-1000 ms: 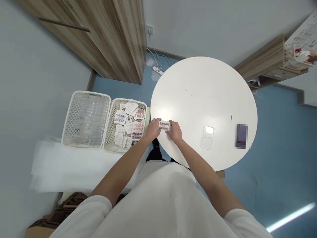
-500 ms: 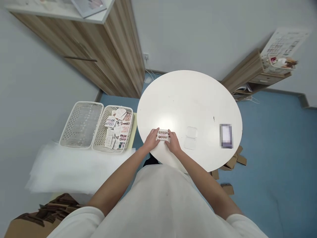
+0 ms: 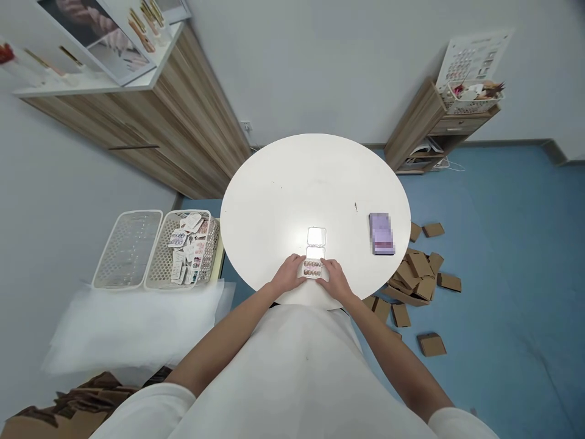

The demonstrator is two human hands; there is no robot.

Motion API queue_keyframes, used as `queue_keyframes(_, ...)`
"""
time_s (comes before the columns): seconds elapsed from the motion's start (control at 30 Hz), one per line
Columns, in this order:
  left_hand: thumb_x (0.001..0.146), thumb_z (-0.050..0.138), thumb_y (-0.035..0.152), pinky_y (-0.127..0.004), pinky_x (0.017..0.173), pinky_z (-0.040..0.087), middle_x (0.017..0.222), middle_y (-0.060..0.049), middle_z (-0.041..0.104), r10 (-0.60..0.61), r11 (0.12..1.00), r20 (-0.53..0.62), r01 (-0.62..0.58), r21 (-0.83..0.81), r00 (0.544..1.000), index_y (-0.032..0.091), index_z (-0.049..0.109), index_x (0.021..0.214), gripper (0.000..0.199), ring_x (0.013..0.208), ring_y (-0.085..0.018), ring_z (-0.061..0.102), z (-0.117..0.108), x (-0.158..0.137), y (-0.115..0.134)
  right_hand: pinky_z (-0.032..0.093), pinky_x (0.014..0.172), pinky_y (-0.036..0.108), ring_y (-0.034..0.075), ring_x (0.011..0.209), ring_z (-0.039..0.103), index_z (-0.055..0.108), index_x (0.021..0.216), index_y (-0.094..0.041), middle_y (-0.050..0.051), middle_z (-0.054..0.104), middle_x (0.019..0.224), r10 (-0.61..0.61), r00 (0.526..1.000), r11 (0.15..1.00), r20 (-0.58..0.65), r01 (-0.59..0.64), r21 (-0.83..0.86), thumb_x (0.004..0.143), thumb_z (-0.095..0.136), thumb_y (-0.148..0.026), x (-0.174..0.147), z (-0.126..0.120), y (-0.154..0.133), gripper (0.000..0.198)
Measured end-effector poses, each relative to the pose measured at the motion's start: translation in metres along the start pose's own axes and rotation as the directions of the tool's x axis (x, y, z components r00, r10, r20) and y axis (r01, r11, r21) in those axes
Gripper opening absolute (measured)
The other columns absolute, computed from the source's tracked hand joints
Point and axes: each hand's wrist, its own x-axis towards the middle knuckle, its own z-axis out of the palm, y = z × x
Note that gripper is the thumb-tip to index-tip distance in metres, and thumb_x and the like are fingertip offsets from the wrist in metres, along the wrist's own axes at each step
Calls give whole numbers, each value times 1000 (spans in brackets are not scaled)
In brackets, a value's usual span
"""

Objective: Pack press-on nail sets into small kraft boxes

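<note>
My left hand (image 3: 289, 274) and my right hand (image 3: 336, 280) pinch the two short sides of a card of press-on nails (image 3: 312, 268). Two rows of shiny pinkish-brown nails show on its white face. Directly beyond the card lies an opened clear plastic case (image 3: 317, 236), its halves hinged apart on the table. The card's far edge overlaps the case's near half from this view; whether they touch I cannot tell.
The round white table (image 3: 274, 201) bears a blurred purple box (image 3: 382, 233) at right. Left of it, a white basket (image 3: 212, 244) holds several nail cards, beside an empty-looking basket (image 3: 125, 247). Cardboard boxes (image 3: 418, 274) lie on the floor at right; a cabinet (image 3: 192, 122) stands far left.
Both hands have brought the nail card right, up against the near side of the clear case as seen from here. The camera view has shifted, showing more floor boxes at right.
</note>
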Motion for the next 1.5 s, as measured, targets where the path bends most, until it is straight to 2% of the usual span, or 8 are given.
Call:
queue_keyframes(0.33, 62, 64, 22, -36, 82, 41, 107, -8, 45, -100, 993, 55, 96, 64, 993, 22, 42, 118, 60, 99, -23, 47, 0, 41, 4, 38, 85, 36, 24, 108, 39, 40, 120, -22, 7, 44, 114, 72, 995, 982, 68, -59, -180, 66, 63, -28, 40, -19, 10, 59)
queue_keyframes(0.73, 67, 58, 16, -32, 78, 43, 109, -7, 43, -154, 987, 54, 151, 44, 987, 23, 37, 120, 58, 100, -21, 47, 13, 44, 1, 38, 81, 37, 25, 104, 40, 37, 123, -24, 7, 45, 114, 90, 994, 972, 57, -76, -222, 67, 62, -26, 45, -15, 11, 61)
queue_keyframes(0.97, 65, 57, 15, -34, 88, 38, 114, -9, 41, -143, 989, 44, 141, 41, 989, 21, 31, 127, 67, 106, -23, 43, 16, 39, -3, 38, 83, 38, 26, 104, 41, 37, 124, -25, 8, 44, 114, 81, 995, 978, 62, -67, -200, 64, 64, -25, 43, -16, 10, 66)
queue_keyframes(1.07, 65, 58, 16, -36, 88, 37, 116, -10, 41, -150, 988, 24, 151, -26, 988, 21, 29, 129, 71, 108, -23, 43, 16, 35, -6, 37, 85, 38, 26, 107, 41, 37, 124, -26, 7, 45, 115, 101, 993, 985, 57, -91, -149, 61, 66, -25, 41, -15, 8, 69)
queue_keyframes(1.13, 66, 58, 18, -35, 85, 40, 112, -10, 43, -226, 971, -4, 225, -86, 974, 21, 29, 129, 70, 101, -21, 47, 16, 32, -6, 38, 86, 37, 25, 108, 42, 35, 125, -24, 7, 45, 115, 132, 990, 989, 51, -128, -71, 61, 66, -24, 40, -14, 6, 71)
queue_keyframes(1.23, 68, 57, 22, -32, 76, 43, 100, -7, 49, -364, 916, -6, 357, -182, 931, 20, 40, 120, 55, 83, -17, 53, 17, 30, -3, 43, 81, 33, 20, 98, 50, 35, 125, -22, 8, 46, 115, 238, 970, 965, 45, -241, 105, 62, 65, -23, 40, -12, 1, 70)
queue_keyframes(1.33, 69, 56, 25, -29, 70, 44, 84, -2, 52, -430, 863, 22, 418, -284, 903, 19, 51, 103, 35, 70, -13, 53, 19, 30, 2, 47, 73, 30, 18, 89, 55, 45, 115, -21, 8, 49, 111, 325, 943, 911, 73, -332, 245, 59, 66, -21, 42, -9, -1, 60)
queue_keyframes(1.5, 67, 59, 29, -27, 63, 44, 70, 2, 51, -527, 784, -45, 464, -413, 849, 18, 50, 96, 33, 62, -11, 52, 21, 24, 8, 48, 68, 27, 15, 83, 56, 47, 113, -17, 8, 53, 106, 328, 940, 882, 89, -339, 326, 57, 65, -15, 39, -4, -1, 59)
